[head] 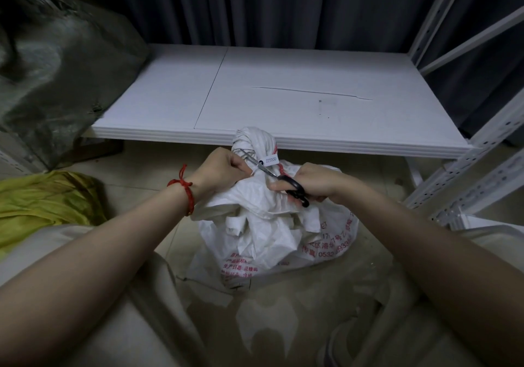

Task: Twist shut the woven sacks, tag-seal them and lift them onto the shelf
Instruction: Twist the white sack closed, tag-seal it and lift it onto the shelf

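A white woven sack (272, 239) with red print stands on the floor in front of me. Its neck (253, 139) is twisted into a bunch and carries a white numbered tag (270, 160) on a seal strap. My left hand (219, 169), with a red string at the wrist, pinches the thin strap tail beside the neck. My right hand (314, 183) grips black-handled scissors (283, 181), whose blades reach up-left to the strap just under the tag. The low white shelf board (283, 97) lies directly behind the sack.
A dark green-grey sack (56, 69) rests on the shelf's left end. A yellow-green sack (42, 199) lies on the floor at left. White perforated shelf uprights (465, 168) stand at right. Dark curtains hang behind. Pale fabric lies in the foreground.
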